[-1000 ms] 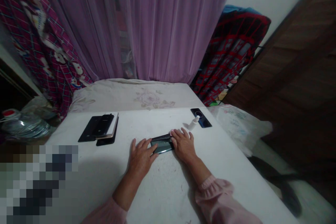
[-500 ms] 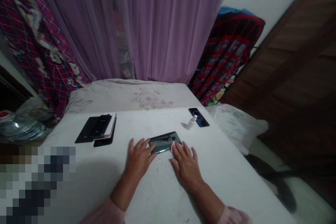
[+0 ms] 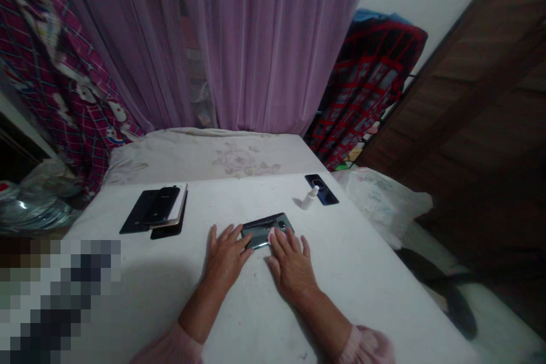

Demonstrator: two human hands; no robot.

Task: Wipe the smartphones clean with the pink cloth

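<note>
A dark, glossy smartphone (image 3: 259, 234) lies on the white-covered table, its camera side up. My left hand (image 3: 224, 251) steadies its left end, thumb at the near edge and fingers over the side and top. Under the fingertips of my right hand (image 3: 295, 267) a small pink cloth (image 3: 272, 234) is pressed flat against the phone's back, right of the middle. Part of the cloth is hidden by those fingers. Beyond the right hand, a small white spray bottle (image 3: 309, 199) stands upright in front of another phone (image 3: 325, 192) with a dark screen.
To the left, several phones (image 3: 162, 205) lie in an overlapping pile. The white tabletop (image 3: 239, 318) reaches back to a floral cloth (image 3: 239, 156) and purple curtains (image 3: 264, 40). A plastic bag (image 3: 379, 199) hangs beyond the right edge; large clear bottles (image 3: 34, 207) stand at far left.
My right hand has slid a little left with the pink cloth, across the phone's back. The left hand and the phone keep their places.
</note>
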